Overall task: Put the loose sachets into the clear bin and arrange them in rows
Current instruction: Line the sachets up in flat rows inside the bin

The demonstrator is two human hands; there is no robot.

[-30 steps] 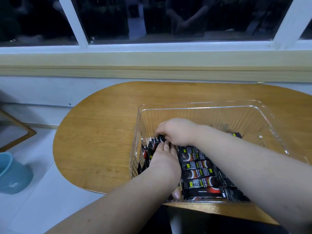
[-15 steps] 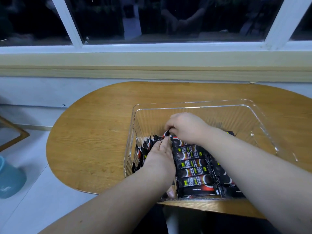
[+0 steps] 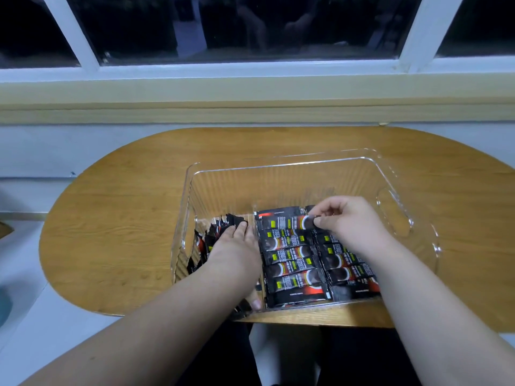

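Sachets (image 3: 214, 235), black-and-red foil sticks, stand bunched at the left wall of the one clear plastic bin (image 3: 278, 167), too packed to count; the left hand (image 3: 237, 246) presses them with straight fingers. Two flat rows (image 3: 292, 263) lie alongside, and the right hand (image 3: 348, 218) pinches the middle row's top sachet (image 3: 287, 222) by its end.
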